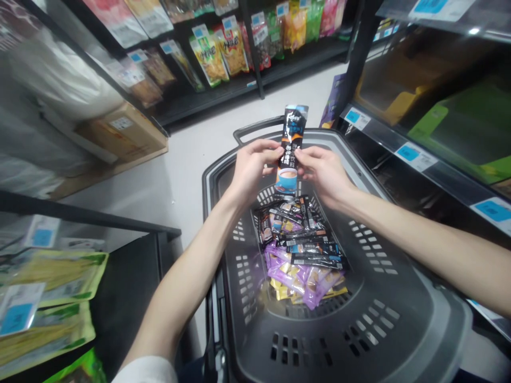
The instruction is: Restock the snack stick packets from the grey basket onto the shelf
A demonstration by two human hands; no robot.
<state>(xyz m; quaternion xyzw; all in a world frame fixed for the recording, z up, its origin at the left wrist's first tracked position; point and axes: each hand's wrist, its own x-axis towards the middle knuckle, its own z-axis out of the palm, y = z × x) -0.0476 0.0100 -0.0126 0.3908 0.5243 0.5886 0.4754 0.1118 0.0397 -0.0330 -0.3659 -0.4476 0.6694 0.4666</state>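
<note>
Both hands hold up a black and blue stick packet with a cup pictured on it, upright above the far part of a dark grey shopping basket. My left hand pinches its left edge between thumb and fingers. On the opposite edge, my right hand grips it the same way. Below them, on the basket's floor, lie several black stick packets. Purple and yellow packets lie nearer to me in the same pile.
Shelves with bagged snacks stand across the aisle. A shelf edge with price tags runs close along the right. At left are a cardboard box and a dark shelf with yellow-green bags. Pale floor shows between.
</note>
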